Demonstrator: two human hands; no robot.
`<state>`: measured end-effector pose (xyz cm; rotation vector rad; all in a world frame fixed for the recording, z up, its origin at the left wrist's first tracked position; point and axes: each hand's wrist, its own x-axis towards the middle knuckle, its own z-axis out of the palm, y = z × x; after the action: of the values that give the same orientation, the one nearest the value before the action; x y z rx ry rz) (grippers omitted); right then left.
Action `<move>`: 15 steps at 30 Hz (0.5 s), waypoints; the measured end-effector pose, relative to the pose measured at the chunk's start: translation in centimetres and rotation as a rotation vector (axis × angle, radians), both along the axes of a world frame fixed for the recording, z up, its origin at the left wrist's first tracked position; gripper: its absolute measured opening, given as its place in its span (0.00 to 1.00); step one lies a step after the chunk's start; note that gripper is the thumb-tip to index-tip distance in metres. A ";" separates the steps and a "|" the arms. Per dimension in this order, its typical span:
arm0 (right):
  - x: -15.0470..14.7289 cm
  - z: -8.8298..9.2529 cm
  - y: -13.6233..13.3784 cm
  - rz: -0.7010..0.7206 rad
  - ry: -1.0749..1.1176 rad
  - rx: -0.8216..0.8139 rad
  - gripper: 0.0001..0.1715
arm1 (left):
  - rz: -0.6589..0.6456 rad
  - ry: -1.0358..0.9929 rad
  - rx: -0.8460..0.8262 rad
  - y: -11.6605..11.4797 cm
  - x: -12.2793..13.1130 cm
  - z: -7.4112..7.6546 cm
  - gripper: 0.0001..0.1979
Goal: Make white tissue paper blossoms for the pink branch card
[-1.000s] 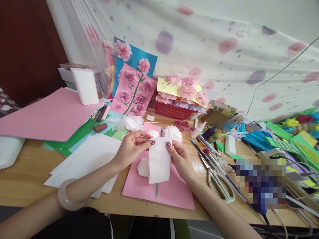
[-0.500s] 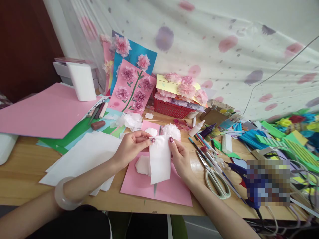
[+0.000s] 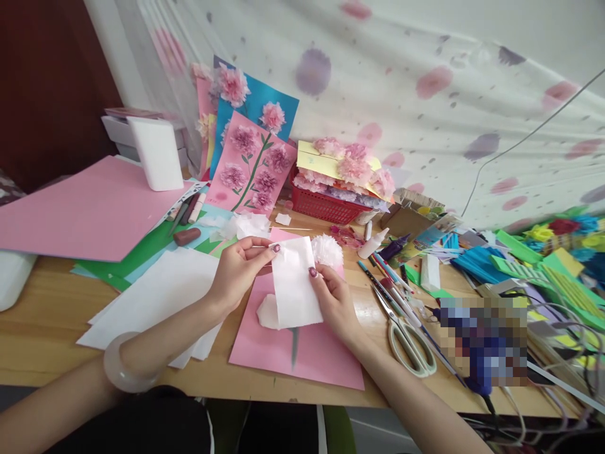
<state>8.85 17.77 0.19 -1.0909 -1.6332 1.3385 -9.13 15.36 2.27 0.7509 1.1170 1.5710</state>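
A white tissue paper piece (image 3: 295,287) hangs between my two hands, slightly tilted. My left hand (image 3: 246,265) pinches its upper left corner between thumb and fingers. At its right edge, my right hand (image 3: 333,293) grips it with the thumb in front. Below lies a pink sheet (image 3: 321,362) with a painted green stem, partly hidden by the tissue. A cut white tissue piece (image 3: 268,312) rests on the sheet's left side. Behind my right hand sits a fluffy white paper flower (image 3: 328,250) near the sheet's top.
Stacked white paper (image 3: 155,302) lies to the left, below a large pink board (image 3: 89,208). Scissors (image 3: 410,340), pens and a glue bottle (image 3: 373,243) lie to the right. A red basket (image 3: 326,205) of paper flowers stands behind. Finished flower pictures (image 3: 255,164) lean at the back.
The tissue has risen a little and tilted, its top shifting left and up. My right hand has slid from the top corner down to the right edge.
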 end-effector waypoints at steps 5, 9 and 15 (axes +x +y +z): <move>-0.2 -0.1 -0.3 0.113 -0.050 0.020 0.22 | 0.046 -0.048 0.039 0.3 -0.3 -0.1 0.15; -0.3 -0.1 -0.3 0.128 -0.083 0.057 0.21 | 0.071 -0.044 0.044 0.5 -0.7 -0.2 0.15; -0.4 0.2 -0.3 0.147 -0.065 0.021 0.22 | 0.087 -0.001 0.057 0.7 -1.1 -0.5 0.16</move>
<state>8.49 17.45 0.37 -1.0283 -1.8001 1.3889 -10.28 16.04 1.79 0.7477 1.1210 1.6823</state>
